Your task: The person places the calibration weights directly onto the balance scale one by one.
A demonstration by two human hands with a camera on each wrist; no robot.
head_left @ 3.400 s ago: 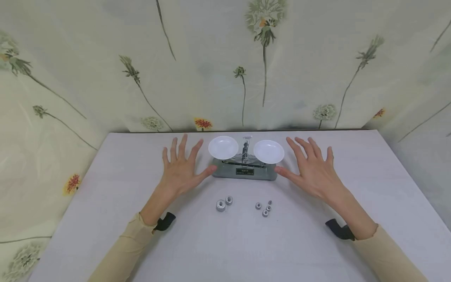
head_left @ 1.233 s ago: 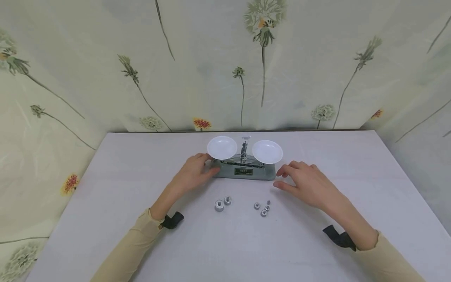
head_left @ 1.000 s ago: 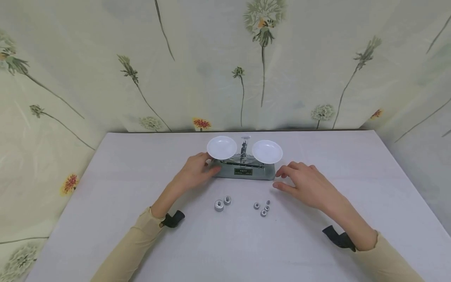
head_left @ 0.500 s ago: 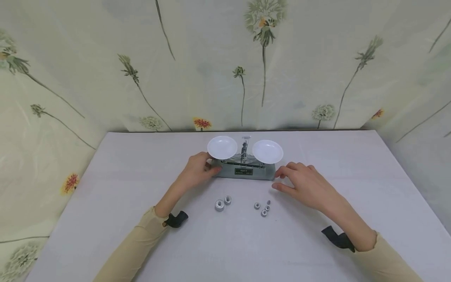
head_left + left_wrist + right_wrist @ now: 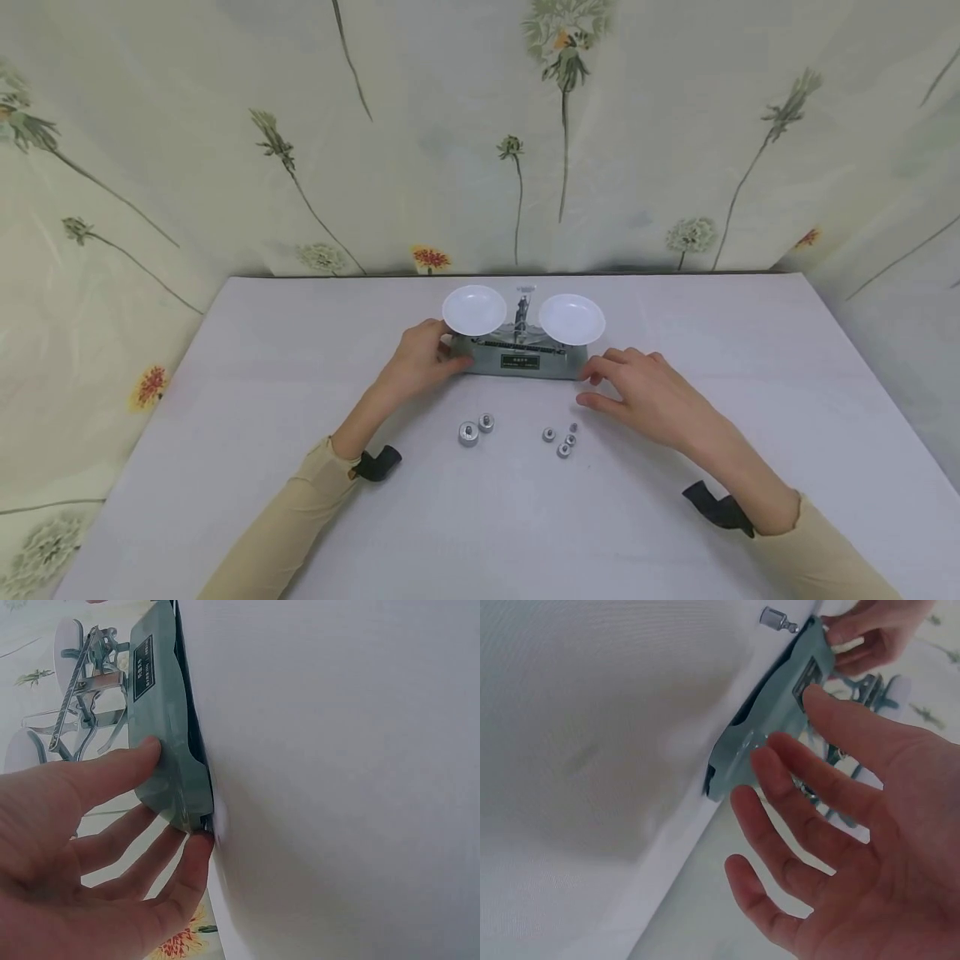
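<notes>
Left fingers [image 5: 193, 866] now on pan balance [image 5: 520, 362]

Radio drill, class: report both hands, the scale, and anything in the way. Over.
Left hand gripping left end of scale. Right hand beside its right end, contact unclear. Upright; six weights in front, none between it and either hand.

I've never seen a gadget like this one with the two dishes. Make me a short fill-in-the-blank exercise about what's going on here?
1. The balance carries two pans, both coloured ____.
2. The left hand rests its ____ on the front of the base.
3. Altogether, ____ metal weights stand on the table.
4. The group of weights nearer the right hand counts ____.

Missing words: white; thumb; six; four.
</notes>
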